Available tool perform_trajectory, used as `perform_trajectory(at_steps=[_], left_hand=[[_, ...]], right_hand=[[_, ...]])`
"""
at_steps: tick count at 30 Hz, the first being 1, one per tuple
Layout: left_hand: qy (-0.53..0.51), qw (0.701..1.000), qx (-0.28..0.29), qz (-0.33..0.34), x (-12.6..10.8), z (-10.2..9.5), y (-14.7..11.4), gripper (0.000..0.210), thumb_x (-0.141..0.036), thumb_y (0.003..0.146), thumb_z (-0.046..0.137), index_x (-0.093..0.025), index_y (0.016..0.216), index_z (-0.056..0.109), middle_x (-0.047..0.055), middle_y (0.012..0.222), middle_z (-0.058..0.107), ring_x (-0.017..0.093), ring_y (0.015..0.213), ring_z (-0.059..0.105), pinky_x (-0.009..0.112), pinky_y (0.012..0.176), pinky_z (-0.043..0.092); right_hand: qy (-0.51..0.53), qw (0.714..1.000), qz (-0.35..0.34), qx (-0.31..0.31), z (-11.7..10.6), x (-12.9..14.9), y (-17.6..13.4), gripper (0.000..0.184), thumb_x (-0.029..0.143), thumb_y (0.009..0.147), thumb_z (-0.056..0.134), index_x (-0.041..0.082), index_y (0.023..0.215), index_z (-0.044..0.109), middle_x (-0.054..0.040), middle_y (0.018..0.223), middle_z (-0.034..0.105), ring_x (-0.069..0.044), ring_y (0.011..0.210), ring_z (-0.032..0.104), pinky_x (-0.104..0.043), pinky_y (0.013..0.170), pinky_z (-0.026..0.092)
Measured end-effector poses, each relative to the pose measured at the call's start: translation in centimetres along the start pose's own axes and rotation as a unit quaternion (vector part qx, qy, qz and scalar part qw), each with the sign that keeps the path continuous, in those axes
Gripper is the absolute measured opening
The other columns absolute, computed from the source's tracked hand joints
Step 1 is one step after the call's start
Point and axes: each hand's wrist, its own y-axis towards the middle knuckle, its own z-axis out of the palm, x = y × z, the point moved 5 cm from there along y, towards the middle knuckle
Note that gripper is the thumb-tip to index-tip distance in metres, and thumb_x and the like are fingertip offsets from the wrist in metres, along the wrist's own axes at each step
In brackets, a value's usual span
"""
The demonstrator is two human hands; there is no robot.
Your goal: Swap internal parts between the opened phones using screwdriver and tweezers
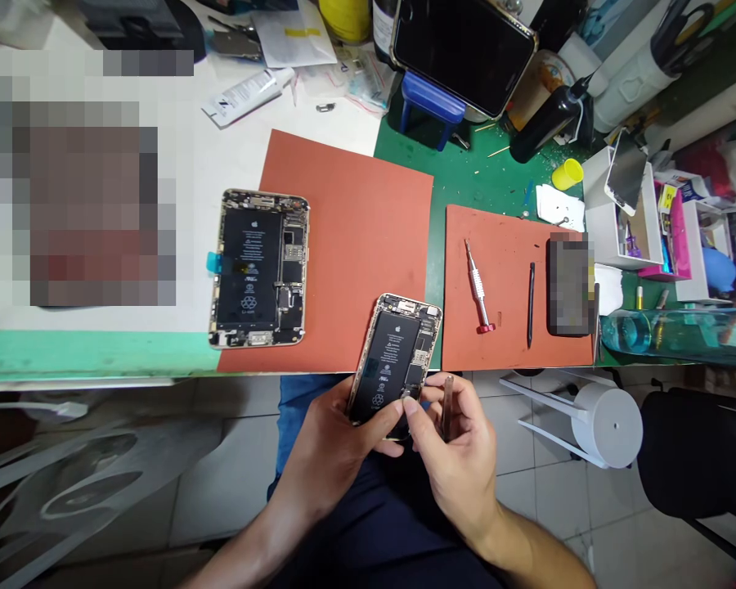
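An opened phone [397, 331] with its black battery and circuit board bared is tilted over the table's front edge. My left hand [337, 446] is closed around its lower left side, thumb lying over the battery's lower end. At the lower right of the same phone, my right hand [457, 450] presses its thumb tip to the inner parts, close to my left thumb. Metal tweezers [447, 409] stick up between the curled fingers of that hand. Both thumbs hide what lies under them. A second opened phone [250, 270] lies face up at the left edge of the mat.
Two reddish-brown mats [349, 245] cover part of the table. The right one holds a screwdriver [477, 286], a black pry stick [531, 303] and a dark, partly blurred device [567, 286]. A phone [463, 53] leans on a blue stand [433, 98]. A bottle [680, 335] lies at right.
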Motion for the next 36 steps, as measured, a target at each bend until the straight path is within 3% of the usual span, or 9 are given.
perform_trajectory(at_steps=[8, 19, 36], left_hand=[[-0.01, 0.999, 0.039, 0.016, 0.37, -0.51, -0.5, 0.04, -0.048, 0.084, 0.084, -0.02, 0.112, 0.078, 0.006, 0.111, 0.082, 0.03, 0.101, 0.079, 0.044, 0.078, 0.074], [0.005, 0.999, 0.043, 0.029, -0.42, -0.46, -0.28, 0.031, -0.041, 0.078, 0.085, -0.022, 0.103, 0.079, 0.0, 0.092, 0.08, 0.026, 0.087, 0.08, 0.042, 0.072, 0.075], [0.031, 0.999, 0.023, 0.038, -0.38, -0.48, -0.25, 0.025, -0.04, 0.078, 0.082, -0.022, 0.095, 0.078, -0.002, 0.086, 0.079, 0.023, 0.079, 0.08, 0.038, 0.069, 0.074]], right_hand=[[0.006, 1.0, 0.007, 0.006, 0.02, 0.11, 0.59, 0.025, 0.041, 0.099, 0.076, 0.023, 0.114, 0.066, -0.0002, 0.088, 0.072, -0.012, 0.063, 0.058, -0.023, 0.057, 0.053], [-0.016, 1.0, -0.001, 0.009, -0.09, 0.31, 0.6, 0.024, 0.042, 0.099, 0.075, 0.023, 0.111, 0.065, -0.0002, 0.086, 0.071, -0.012, 0.062, 0.058, -0.024, 0.057, 0.053], [0.005, 1.0, 0.007, 0.014, -0.21, -0.14, 0.57, 0.024, 0.041, 0.1, 0.077, 0.024, 0.113, 0.065, 0.0014, 0.087, 0.069, -0.011, 0.066, 0.058, -0.023, 0.061, 0.053]])
